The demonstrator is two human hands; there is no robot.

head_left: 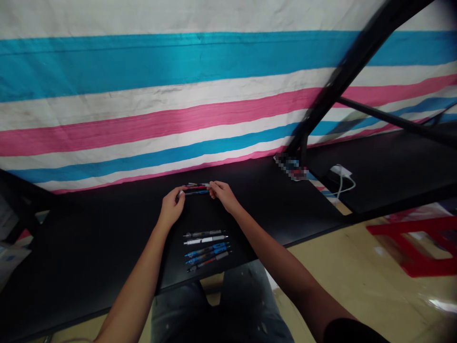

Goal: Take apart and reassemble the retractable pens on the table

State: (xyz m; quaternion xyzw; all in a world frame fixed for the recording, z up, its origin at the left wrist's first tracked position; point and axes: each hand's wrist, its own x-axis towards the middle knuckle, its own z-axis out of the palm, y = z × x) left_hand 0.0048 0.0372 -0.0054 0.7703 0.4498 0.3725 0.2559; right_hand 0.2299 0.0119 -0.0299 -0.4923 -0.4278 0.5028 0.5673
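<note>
My left hand [173, 204] and my right hand [221, 192] reach out over a black table [89, 247]. Together they pinch a small bundle of pens [196, 189] by its two ends, the left hand at the left end, the right hand at the right end. The bundle lies level just above the tabletop and shows red, blue and dark barrels. Closer to me, a row of several pens [207, 248] lies side by side near the table's front edge, in grey, white, blue and black.
A striped tarp [178, 95] in white, blue and pink hangs behind the table. A black metal brace [342, 81] slants down at the right. A white charger with cable [342, 174] lies on a second black table. A red stool [417, 247] stands on the floor.
</note>
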